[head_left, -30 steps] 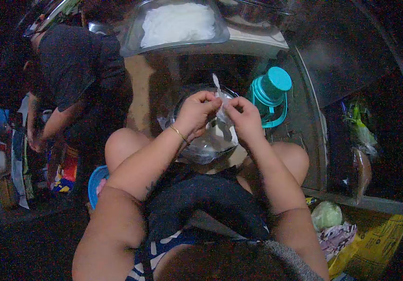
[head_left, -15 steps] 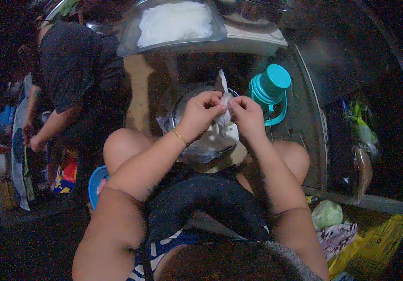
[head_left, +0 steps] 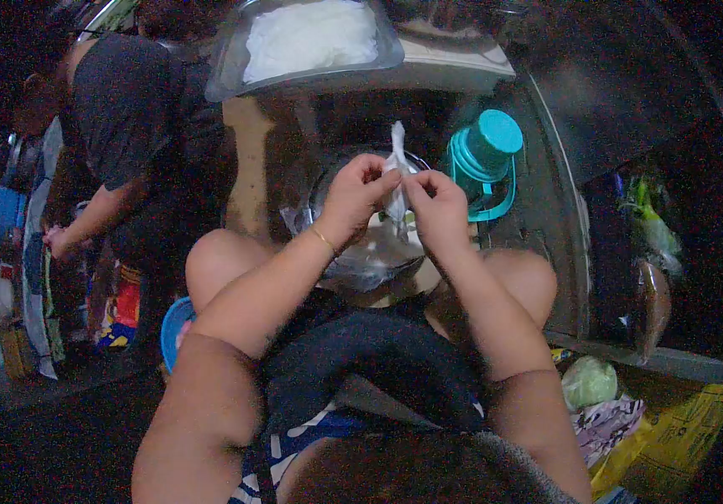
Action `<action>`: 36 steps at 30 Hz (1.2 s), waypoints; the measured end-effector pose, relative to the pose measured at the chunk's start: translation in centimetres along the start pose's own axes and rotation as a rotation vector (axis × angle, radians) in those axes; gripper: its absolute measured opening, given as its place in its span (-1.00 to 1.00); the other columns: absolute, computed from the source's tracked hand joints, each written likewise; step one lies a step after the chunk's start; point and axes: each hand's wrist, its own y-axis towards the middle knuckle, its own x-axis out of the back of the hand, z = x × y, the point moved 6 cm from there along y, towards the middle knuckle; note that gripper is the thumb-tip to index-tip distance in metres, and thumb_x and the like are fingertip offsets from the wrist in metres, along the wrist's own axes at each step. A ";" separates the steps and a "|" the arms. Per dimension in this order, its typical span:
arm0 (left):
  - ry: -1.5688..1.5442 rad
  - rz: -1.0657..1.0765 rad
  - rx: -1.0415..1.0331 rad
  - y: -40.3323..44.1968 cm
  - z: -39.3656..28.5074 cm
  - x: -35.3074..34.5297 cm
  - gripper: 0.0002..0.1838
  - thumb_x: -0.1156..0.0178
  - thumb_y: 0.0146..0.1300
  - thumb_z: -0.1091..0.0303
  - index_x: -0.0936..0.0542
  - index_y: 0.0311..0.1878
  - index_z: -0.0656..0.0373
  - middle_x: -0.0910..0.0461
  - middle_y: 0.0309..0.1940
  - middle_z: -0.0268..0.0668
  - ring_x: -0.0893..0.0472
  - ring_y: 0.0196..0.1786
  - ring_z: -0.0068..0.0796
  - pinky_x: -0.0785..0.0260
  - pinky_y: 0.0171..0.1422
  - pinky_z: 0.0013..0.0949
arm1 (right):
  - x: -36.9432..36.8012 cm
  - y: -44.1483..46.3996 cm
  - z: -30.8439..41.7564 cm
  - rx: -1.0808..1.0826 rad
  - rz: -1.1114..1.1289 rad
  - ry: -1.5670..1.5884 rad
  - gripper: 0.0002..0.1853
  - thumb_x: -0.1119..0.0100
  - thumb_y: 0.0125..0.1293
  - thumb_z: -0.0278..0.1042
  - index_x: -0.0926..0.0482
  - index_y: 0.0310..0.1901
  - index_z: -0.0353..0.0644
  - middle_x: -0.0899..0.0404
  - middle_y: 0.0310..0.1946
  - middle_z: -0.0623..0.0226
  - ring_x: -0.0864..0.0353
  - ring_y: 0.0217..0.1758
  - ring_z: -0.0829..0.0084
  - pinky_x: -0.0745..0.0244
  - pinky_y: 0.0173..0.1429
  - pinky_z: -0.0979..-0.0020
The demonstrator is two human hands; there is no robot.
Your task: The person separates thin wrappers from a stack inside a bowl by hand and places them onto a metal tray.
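A limp white strip (head_left: pixel 398 144) stands up between my two hands, its lower part hanging over a bowl. I cannot tell what it is made of. My left hand (head_left: pixel 357 197), with a thin bracelet at the wrist, pinches it from the left. From the right, my right hand (head_left: pixel 437 206) pinches it with thumb and forefinger, close to the left fingertips. Below the hands, between my knees, is the round see-through bowl (head_left: pixel 318 191) with white pieces in it. Crumpled clear plastic (head_left: pixel 296 220) shows at its left side.
Ahead is a clear tray (head_left: pixel 391 63) with a white mass. A turquoise bucket with a dipper (head_left: pixel 496 134) stands right of the bowl. At the left, a person in a dark shirt (head_left: pixel 126 101) works. A pale green cabbage (head_left: pixel 590 385) and yellow bag (head_left: pixel 697 428) lie lower right.
The white strip now stands straighter, and both hands have shifted slightly, still pinching it close together. The other person's hands have moved a little upward at the left.
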 end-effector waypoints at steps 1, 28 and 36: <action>0.111 -0.020 -0.027 0.3 0.4 0.1 -0.87 -0.23 0.22 0.35 -0.52 -0.32 0.19 -0.53 -0.48 -0.41 -0.47 -0.48 -0.63 -0.37 -0.40 -0.49 | -0.2 -0.2 -0.2 -0.009 -0.006 -0.013 -0.86 -0.19 0.23 -0.38 -0.55 -0.37 -0.30 -0.49 -0.55 0.46 -0.40 -0.48 0.64 -0.32 -0.39 0.56; 0.481 -0.154 -0.138 -0.4 0.6 -0.3 -0.80 -0.17 0.17 0.31 -0.49 -0.30 0.26 -0.58 -0.40 -0.05 -0.57 -0.38 -0.25 -0.40 -0.24 -0.25 | -0.7 1.3 -3.4 -0.154 0.074 -0.042 -0.69 -0.05 0.32 -0.19 -0.54 -0.38 -0.33 -0.55 -0.53 0.07 -0.53 -0.49 0.18 -0.39 -0.35 0.20; 0.676 -0.193 -0.306 0.8 1.0 -0.3 -0.83 -0.08 0.21 0.34 -0.47 -0.26 0.26 -0.57 -0.35 0.08 -0.55 -0.23 0.16 -0.39 -0.17 0.02 | -1.4 0.1 0.0 0.153 0.056 -0.286 -0.78 -0.06 0.28 -0.30 -0.50 -0.40 -0.30 -0.50 -0.51 0.04 -0.46 -0.46 0.17 -0.35 -0.34 0.22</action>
